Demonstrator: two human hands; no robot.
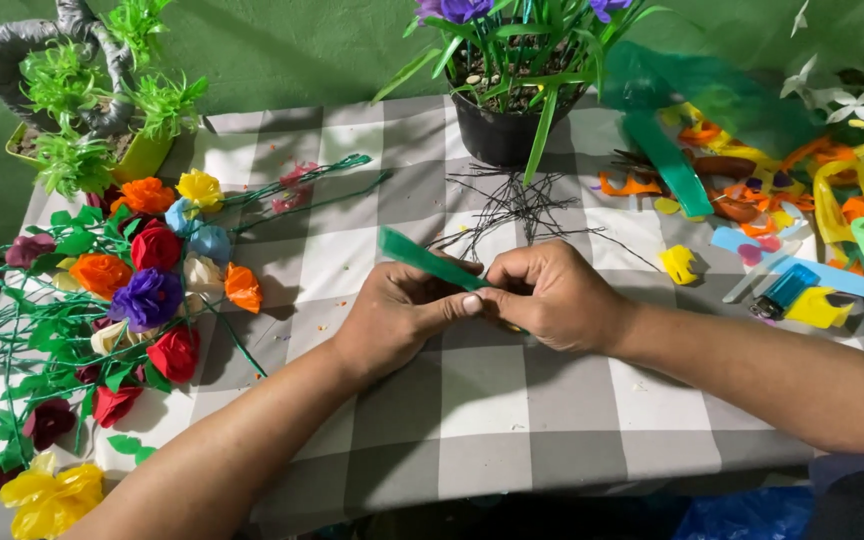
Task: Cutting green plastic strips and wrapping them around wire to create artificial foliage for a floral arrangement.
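Observation:
My left hand point(397, 315) and my right hand point(552, 295) meet over the middle of the grey-and-white checked tablecloth point(482, 400). Both pinch a strip of green plastic point(422, 258), which sticks up and to the left from between the fingers. A loose bundle of thin black wires point(512, 205) lies just beyond the hands. What the fingertips hold besides the strip is hidden.
A heap of handmade paper flowers point(142, 270) with green stems lies at the left. A black pot point(502, 125) with green leaves stands at the back. Coloured plastic scraps point(782, 190) and a blue lighter point(782, 292) lie at the right. A yellow planter point(142, 150) sits at the back left.

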